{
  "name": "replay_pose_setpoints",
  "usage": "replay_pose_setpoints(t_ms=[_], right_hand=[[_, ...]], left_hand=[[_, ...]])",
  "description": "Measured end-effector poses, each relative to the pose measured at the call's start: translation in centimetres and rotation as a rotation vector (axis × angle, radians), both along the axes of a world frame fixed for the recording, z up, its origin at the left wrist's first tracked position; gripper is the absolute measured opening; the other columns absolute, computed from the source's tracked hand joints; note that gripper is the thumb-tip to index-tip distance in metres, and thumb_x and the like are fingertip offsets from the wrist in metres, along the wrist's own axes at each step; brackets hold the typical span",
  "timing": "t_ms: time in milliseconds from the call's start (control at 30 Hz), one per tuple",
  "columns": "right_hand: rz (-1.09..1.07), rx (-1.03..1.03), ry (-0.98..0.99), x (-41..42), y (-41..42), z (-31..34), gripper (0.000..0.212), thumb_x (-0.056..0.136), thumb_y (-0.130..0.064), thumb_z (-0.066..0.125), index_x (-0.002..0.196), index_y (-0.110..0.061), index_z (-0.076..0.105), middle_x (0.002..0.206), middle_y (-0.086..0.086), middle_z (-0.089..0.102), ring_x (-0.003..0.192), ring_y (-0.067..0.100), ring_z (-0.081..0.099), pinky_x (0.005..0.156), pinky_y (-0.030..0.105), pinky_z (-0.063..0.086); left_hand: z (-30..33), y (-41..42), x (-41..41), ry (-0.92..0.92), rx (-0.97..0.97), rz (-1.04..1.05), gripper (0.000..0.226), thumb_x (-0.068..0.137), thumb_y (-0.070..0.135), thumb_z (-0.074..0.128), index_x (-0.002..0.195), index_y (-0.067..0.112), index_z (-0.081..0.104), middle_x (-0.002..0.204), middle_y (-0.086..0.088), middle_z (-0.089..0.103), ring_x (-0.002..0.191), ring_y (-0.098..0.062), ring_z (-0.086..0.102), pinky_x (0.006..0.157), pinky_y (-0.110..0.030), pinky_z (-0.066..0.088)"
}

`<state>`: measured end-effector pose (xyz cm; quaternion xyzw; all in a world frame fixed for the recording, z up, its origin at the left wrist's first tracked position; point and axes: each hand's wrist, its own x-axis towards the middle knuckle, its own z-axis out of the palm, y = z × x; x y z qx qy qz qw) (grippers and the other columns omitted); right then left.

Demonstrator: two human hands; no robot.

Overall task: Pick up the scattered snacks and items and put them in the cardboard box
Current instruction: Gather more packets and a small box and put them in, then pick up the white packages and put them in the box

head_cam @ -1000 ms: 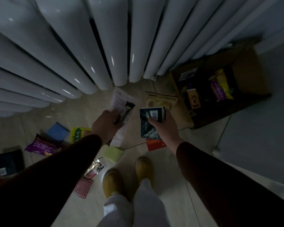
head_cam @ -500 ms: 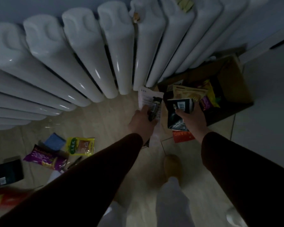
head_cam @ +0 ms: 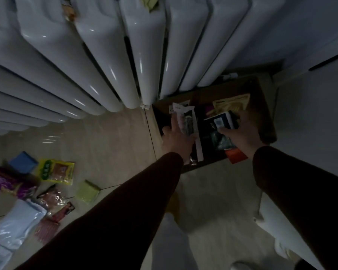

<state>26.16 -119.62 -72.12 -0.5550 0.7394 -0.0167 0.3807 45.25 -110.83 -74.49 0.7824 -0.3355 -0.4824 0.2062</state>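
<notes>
The cardboard box [head_cam: 266,114] lies open on the floor against the radiator, with a yellow packet [head_cam: 234,101] inside. Over its left half my left hand [head_cam: 176,139] holds a white paper slip with a dark wrapper [head_cam: 185,121]; its fingers look partly spread. My right hand [head_cam: 240,133] grips a stack over the box: a dark packet with a white label [head_cam: 220,123] and a red packet [head_cam: 237,155] under it. On the floor at the left lie a purple bag [head_cam: 6,182], a blue pad [head_cam: 22,162], a yellow-green packet [head_cam: 56,171] and a pale green pad [head_cam: 87,192].
A large white radiator [head_cam: 109,55] fills the top of the view. A white plastic bag [head_cam: 16,223], a clear snack pack [head_cam: 53,199] and a pink ribbed item [head_cam: 46,228] lie at the lower left. A white wall or cabinet [head_cam: 310,123] stands right of the box. My legs are below.
Both hands have carried their items to the right and now hang over the open box. The view has turned right, so the floor items have slid toward the left edge.
</notes>
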Motion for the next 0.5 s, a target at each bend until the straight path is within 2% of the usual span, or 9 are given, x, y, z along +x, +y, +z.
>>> replay_pose_setpoints(t_ms=[33,100,167,300,367,500], right_hand=[[0.055,-0.015,0.048,-0.3,-0.4,0.0,0.088,0.072,-0.043,0.083,0.145,-0.026,0.037,0.141,0.008,0.052,0.127,0.031,0.052,0.101,0.048,0.049],[0.184,-0.031,0.144,-0.4,-0.4,-0.3,0.065,0.083,-0.030,0.077,0.140,-0.021,0.046,0.136,0.009,0.056,0.122,0.031,0.055,0.098,0.042,0.049],[0.296,-0.037,0.184,0.4,0.4,-0.6,0.050,0.087,-0.026,0.072,0.134,-0.021,0.053,0.129,0.007,0.061,0.115,0.027,0.059,0.093,0.038,0.050],[0.494,-0.044,0.149,3.9,3.0,-1.0,0.035,0.090,-0.025,0.068,0.123,-0.022,0.058,0.123,0.006,0.059,0.113,0.026,0.057,0.090,0.043,0.052],[0.562,-0.056,0.110,6.2,4.4,-0.7,0.029,0.090,-0.022,0.065,0.119,-0.022,0.058,0.117,0.004,0.057,0.111,0.025,0.054,0.087,0.040,0.051],[0.637,-0.115,0.044,10.8,7.1,0.6,0.033,0.092,-0.027,0.065,0.123,-0.022,0.057,0.121,0.001,0.056,0.113,0.020,0.052,0.092,0.035,0.047]], left_hand=[[-0.4,0.0,0.1,-0.056,0.011,-0.046,0.078,0.087,0.036,0.066,0.150,0.033,0.020,0.141,-0.011,0.040,0.124,-0.032,0.047,0.101,-0.045,0.045],[-0.7,0.6,0.7,-0.163,-0.009,-0.144,0.048,0.091,0.030,0.061,0.136,0.023,0.046,0.130,-0.009,0.051,0.118,-0.029,0.052,0.095,-0.041,0.049],[-0.7,1.4,1.7,-0.226,-0.024,-0.205,0.030,0.093,0.025,0.058,0.122,0.021,0.058,0.122,-0.005,0.058,0.112,-0.025,0.056,0.090,-0.040,0.051],[-0.2,3.9,4.3,-0.313,-0.030,-0.287,0.033,0.094,0.027,0.059,0.127,0.023,0.059,0.125,0.000,0.058,0.115,-0.020,0.054,0.090,-0.035,0.048],[0.2,5.4,6.0,-0.347,-0.040,-0.286,0.035,0.093,0.028,0.060,0.128,0.025,0.057,0.126,0.002,0.058,0.115,-0.018,0.054,0.090,-0.033,0.047],[1.5,8.4,9.5,-0.400,-0.039,-0.235,0.038,0.092,0.032,0.062,0.129,0.026,0.056,0.126,0.004,0.059,0.113,-0.016,0.055,0.088,-0.031,0.047]])
